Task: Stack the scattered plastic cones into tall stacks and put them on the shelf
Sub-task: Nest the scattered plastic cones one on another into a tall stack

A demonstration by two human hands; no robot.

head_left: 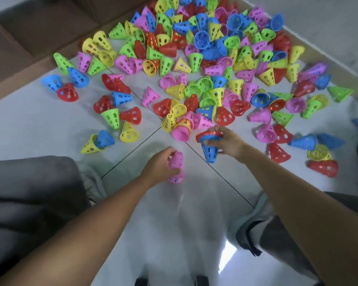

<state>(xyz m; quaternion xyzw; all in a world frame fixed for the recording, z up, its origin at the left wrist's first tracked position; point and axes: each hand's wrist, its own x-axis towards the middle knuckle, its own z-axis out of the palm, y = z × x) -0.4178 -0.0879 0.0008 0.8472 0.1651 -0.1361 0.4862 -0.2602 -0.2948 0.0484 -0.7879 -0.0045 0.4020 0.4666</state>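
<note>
We are early in stacking: left hand (160, 164) grips a pink cone stack (176, 167); right hand (228, 141) grips a blue cone (210, 150). Next, we judge, nest blue onto pink.

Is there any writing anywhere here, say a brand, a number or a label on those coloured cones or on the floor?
None can be read. The plastic cones show only round holes, no print. The pink cone in the left hand and the blue cone in the right hand are plain. The floor tiles bear no marks.

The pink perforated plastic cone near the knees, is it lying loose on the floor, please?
No, the left hand grips the pink perforated plastic cone.
</note>
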